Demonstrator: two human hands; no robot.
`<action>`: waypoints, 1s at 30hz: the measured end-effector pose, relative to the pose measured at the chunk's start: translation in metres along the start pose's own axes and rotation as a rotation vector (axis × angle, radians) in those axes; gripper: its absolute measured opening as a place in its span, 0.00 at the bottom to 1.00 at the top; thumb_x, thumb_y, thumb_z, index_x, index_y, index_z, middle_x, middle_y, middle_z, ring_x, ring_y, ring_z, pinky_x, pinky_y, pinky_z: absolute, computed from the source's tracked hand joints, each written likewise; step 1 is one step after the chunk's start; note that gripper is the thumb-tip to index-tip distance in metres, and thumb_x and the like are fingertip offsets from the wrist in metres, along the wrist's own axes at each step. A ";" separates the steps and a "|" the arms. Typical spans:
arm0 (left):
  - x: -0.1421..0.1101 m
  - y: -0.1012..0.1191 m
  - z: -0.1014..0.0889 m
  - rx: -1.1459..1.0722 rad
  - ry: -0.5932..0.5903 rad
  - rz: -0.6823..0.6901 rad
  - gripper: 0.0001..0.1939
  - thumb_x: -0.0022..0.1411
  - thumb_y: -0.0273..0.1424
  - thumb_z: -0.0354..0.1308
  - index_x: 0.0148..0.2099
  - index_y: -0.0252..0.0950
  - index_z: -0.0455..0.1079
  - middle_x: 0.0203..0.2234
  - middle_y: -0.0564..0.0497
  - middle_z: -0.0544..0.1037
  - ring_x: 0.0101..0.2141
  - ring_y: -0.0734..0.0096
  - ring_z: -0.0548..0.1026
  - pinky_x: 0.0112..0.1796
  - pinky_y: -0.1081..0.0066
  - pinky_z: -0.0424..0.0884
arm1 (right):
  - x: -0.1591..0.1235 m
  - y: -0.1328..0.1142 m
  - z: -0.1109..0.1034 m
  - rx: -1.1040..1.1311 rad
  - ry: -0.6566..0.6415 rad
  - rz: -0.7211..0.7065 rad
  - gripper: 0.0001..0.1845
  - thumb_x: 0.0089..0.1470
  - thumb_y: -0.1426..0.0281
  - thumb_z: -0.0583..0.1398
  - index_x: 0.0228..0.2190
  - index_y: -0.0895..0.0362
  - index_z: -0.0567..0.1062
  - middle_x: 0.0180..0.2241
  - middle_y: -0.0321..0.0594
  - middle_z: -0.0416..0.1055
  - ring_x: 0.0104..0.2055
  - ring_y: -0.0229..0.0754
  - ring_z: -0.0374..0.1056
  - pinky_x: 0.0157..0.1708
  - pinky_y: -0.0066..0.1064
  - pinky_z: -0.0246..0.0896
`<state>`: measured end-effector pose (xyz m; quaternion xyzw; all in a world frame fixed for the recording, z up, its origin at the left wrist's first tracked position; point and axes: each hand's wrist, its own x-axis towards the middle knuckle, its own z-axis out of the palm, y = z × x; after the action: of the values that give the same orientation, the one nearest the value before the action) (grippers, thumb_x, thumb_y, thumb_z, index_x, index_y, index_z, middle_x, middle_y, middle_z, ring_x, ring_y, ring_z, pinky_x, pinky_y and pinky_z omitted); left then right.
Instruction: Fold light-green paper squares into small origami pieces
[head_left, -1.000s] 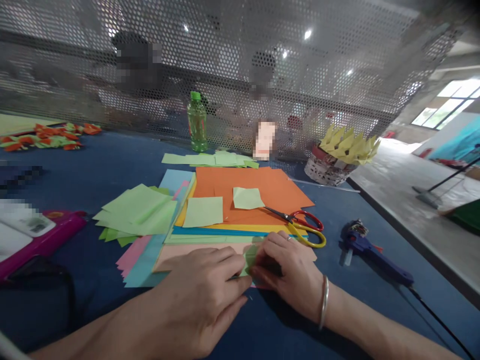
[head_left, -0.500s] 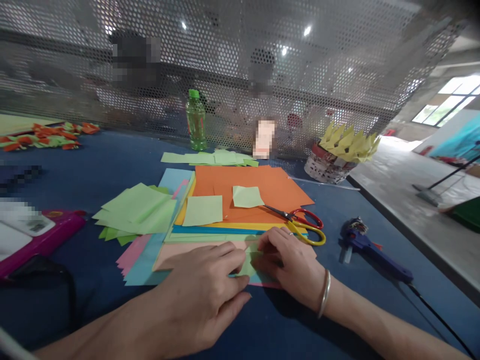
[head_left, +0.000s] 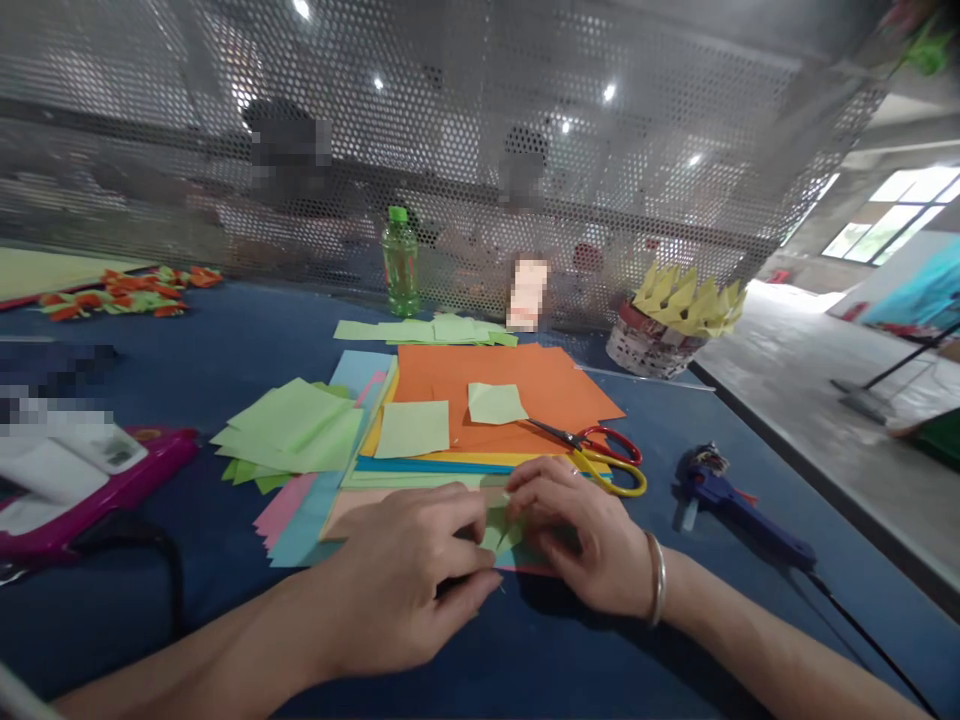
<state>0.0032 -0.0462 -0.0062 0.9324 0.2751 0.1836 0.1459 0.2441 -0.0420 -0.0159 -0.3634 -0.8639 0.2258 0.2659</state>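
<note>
Between my hands is a small piece of light green paper [head_left: 498,522], partly covered by the fingers. My left hand [head_left: 416,580] has its curled fingers on the paper's left side. On the right side, my right hand [head_left: 577,530], with a ring and a silver bangle, pinches the paper with bent fingers. Both hands rest over the near edge of a stack of coloured sheets, topped by orange paper [head_left: 517,362]. Two green paper squares [head_left: 414,429] lie on the orange. Scissors [head_left: 630,486] with red and yellow handles lie just beyond my right hand.
Loose green sheets [head_left: 281,425] are piled left of the stack, and green strips [head_left: 427,329] lie behind it. A green bottle [head_left: 401,268] and a basket with yellow paper points [head_left: 652,345] stand by the perforated screen. A glue gun [head_left: 750,515] lies right; a magenta device [head_left: 161,465] lies left.
My right hand's fingers have lifted and spread slightly around the green paper. The left hand stays almost the same. The whole view has shifted a little.
</note>
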 end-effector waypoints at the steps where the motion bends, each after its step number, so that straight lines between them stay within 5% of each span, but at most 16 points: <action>1: 0.000 0.000 0.000 -0.013 0.001 -0.007 0.13 0.70 0.32 0.53 0.32 0.38 0.73 0.34 0.53 0.73 0.34 0.70 0.71 0.33 0.67 0.60 | 0.001 0.000 -0.001 -0.009 -0.036 -0.019 0.20 0.46 0.85 0.60 0.39 0.52 0.73 0.48 0.38 0.71 0.49 0.44 0.67 0.49 0.36 0.62; 10: 0.003 -0.012 0.006 -0.002 0.222 -0.217 0.13 0.72 0.30 0.51 0.34 0.37 0.72 0.33 0.52 0.74 0.37 0.69 0.72 0.37 0.68 0.63 | 0.001 0.003 -0.003 -0.041 -0.098 -0.051 0.16 0.49 0.81 0.64 0.39 0.53 0.75 0.46 0.39 0.74 0.47 0.44 0.69 0.48 0.36 0.64; 17: 0.004 -0.005 0.004 0.005 0.158 0.026 0.11 0.68 0.27 0.55 0.31 0.37 0.71 0.31 0.54 0.74 0.36 0.70 0.70 0.40 0.66 0.62 | 0.005 0.005 -0.005 -0.038 -0.107 -0.101 0.18 0.49 0.82 0.63 0.41 0.53 0.75 0.47 0.40 0.74 0.50 0.44 0.68 0.51 0.36 0.63; 30: 0.001 -0.003 0.005 0.014 0.153 0.035 0.13 0.69 0.29 0.55 0.30 0.36 0.71 0.29 0.54 0.74 0.34 0.69 0.71 0.39 0.65 0.63 | 0.009 0.018 0.005 -0.048 -0.036 -0.145 0.05 0.61 0.73 0.62 0.39 0.53 0.77 0.42 0.39 0.76 0.44 0.41 0.69 0.45 0.32 0.63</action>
<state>0.0042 -0.0441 -0.0113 0.9213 0.2706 0.2547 0.1146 0.2451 -0.0249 -0.0275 -0.3020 -0.8977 0.1919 0.2571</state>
